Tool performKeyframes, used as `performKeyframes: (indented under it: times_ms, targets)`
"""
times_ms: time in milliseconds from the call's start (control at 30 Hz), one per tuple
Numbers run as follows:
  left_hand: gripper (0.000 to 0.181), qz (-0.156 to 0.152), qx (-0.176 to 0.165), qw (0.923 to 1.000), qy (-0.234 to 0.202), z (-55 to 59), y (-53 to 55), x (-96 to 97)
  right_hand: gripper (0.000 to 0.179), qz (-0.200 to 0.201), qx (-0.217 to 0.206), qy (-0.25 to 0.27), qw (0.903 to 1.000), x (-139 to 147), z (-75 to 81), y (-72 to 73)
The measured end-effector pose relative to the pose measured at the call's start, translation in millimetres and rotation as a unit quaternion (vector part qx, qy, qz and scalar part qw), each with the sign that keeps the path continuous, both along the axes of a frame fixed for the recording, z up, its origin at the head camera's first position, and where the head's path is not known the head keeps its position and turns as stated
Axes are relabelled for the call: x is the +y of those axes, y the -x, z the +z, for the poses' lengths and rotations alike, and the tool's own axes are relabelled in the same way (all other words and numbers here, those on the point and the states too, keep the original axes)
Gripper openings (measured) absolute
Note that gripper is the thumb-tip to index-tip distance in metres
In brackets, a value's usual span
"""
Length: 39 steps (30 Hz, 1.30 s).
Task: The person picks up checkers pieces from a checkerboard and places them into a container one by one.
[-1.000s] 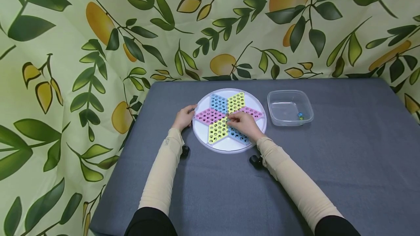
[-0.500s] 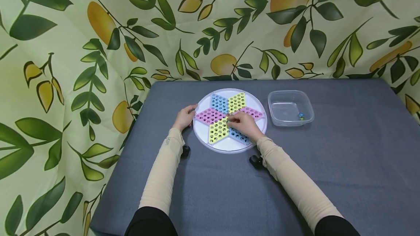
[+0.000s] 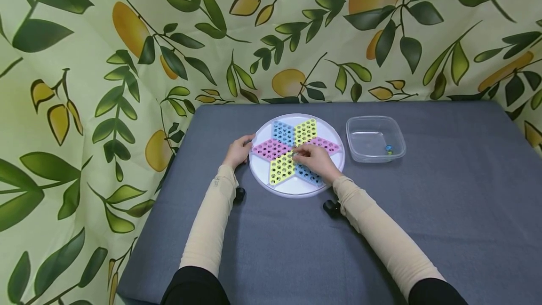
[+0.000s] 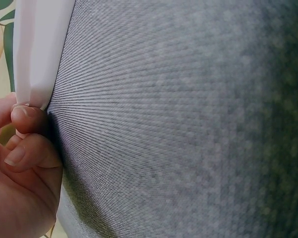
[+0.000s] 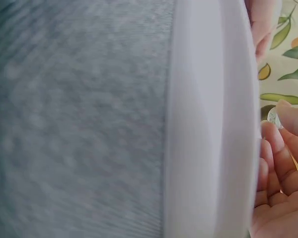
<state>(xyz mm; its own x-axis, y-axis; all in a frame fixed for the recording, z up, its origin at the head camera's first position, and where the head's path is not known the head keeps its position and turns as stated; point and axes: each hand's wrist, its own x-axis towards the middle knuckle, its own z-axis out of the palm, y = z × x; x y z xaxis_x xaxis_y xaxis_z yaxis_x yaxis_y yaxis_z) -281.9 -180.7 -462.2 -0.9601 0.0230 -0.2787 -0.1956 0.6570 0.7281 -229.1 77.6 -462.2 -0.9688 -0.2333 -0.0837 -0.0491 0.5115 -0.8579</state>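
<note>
Left hand (image 3: 237, 153) grips star board (image 3: 259, 168) by its rim; right hand (image 3: 316, 160) pinches a clear marble (image 5: 273, 117), apparently unseated. Loose marbles (image 3: 388, 148) in tub (image 3: 360, 155) still unplaced; holes (image 3: 282, 170) too small to read.

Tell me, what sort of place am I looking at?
Probably an indoor tabletop play area, though I can't tell whether at home or elsewhere. The gray-covered table stands before a hanging leaf-print cloth, and a round game board lies beside a clear box.
</note>
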Motion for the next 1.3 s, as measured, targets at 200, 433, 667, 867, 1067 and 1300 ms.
performKeyframes:
  times_ms: [200, 433, 667, 867, 1067, 1300]
  targets:
    - [0.038, -0.001, 0.002, 1.0000, -0.004, -1.3, -0.7, -0.4, 0.029, -0.001, -0.001, -0.002, 1.0000, 4, 9.8, -2.3]
    - [0.039, 0.002, 0.000, 1.0000, -0.006, -0.7, -1.1, 0.1, 0.029, -0.019, 0.019, -0.002, 0.9996, 15, 21.0, 0.0]
    - [0.039, 0.003, -0.001, 1.0000, -0.008, 0.1, -0.4, 1.2, 0.031, -0.033, 0.031, -0.005, 0.9989, 28, 32.2, 3.4]
    - [0.039, 0.001, -0.007, 1.0000, -0.006, -0.2, 1.3, 0.5, 0.031, -0.040, 0.042, -0.003, 0.9983, 40, 39.1, 7.5]
    - [0.039, 0.003, -0.009, 0.9999, -0.004, 0.6, 1.8, 0.5, 0.031, -0.050, 0.045, 0.007, 0.9977, 53, 45.1, 13.8]
    - [0.039, 0.002, -0.007, 1.0000, -0.005, 1.5, -0.6, 0.5, 0.034, -0.078, 0.047, -0.016, 0.9957, 69, 49.1, 20.0]
